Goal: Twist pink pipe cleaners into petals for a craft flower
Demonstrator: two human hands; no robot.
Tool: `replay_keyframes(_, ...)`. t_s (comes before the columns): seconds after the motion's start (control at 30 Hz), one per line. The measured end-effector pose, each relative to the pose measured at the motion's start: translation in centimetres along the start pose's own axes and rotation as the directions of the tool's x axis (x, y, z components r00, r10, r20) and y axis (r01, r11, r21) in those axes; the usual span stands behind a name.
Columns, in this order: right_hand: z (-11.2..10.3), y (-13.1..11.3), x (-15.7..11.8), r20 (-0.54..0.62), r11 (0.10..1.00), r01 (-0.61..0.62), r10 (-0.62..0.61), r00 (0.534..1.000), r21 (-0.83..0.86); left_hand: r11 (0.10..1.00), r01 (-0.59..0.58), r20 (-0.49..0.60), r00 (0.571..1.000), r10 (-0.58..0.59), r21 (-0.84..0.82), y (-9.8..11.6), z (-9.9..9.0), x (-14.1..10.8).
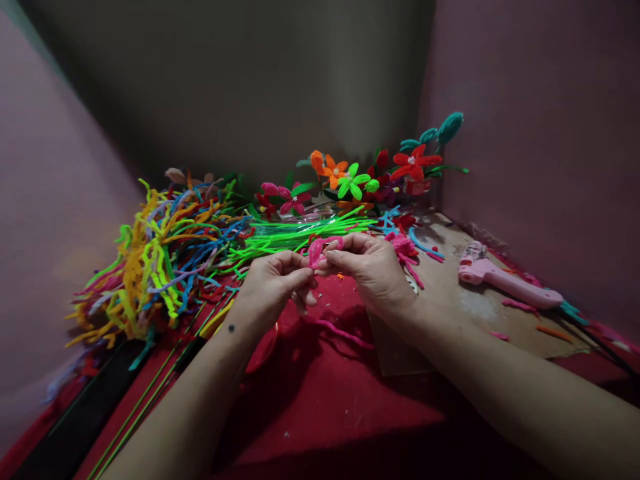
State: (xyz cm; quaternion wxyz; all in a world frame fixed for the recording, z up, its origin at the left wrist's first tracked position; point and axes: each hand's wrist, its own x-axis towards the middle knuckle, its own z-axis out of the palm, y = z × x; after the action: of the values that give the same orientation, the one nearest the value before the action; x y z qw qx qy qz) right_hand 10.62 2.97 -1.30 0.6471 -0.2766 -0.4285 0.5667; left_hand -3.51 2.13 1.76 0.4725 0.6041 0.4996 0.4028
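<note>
Both hands meet at the middle of the view around a bent pink pipe-cleaner piece (316, 252). My left hand (281, 277) pinches its lower left side between thumb and fingers. On the right side, my right hand (357, 257) pinches the same piece with thumb and forefinger. A loose pink strand (343, 332) trails below the hands over the red cloth. Just right of my right hand lies a bundle of pink pipe cleaners (401, 245).
A large multicoloured pile of pipe cleaners (165, 247) fills the left, with green stems (300, 233) beside it. Fuzzy flowers (353, 180) stand behind. A pink glue gun (505, 280) rests on a brown board (465, 313) at right. The cloth (340, 400) is red.
</note>
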Motion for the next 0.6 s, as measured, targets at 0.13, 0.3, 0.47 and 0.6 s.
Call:
replay_keyframes(0.13,0.2,-0.2,-0.2,-0.03,0.999,0.021,-0.023,0.999,-0.045,1.0,-0.007,-0.03,1.0,0.008,0.023,0.0,0.1,-0.1)
replay_keyframes(0.3,0.3,0.2,-0.3,-0.026,0.994,0.061,-0.064,0.998,-0.093,0.996,-0.033,-0.048,0.998,0.037,0.078,-0.2,0.2,-0.1)
replay_keyframes(0.47,0.2,0.6,-0.3,0.035,0.978,0.09,-0.085,0.996,-0.187,0.995,-0.036,-0.042,0.998,0.04,0.09,-0.7,0.2,0.2)
replay_keyframes(0.6,0.0,0.8,-0.5,0.069,0.946,0.139,-0.124,0.99,-0.294,0.994,-0.045,-0.046,0.998,0.05,0.1,-0.9,0.3,0.2)
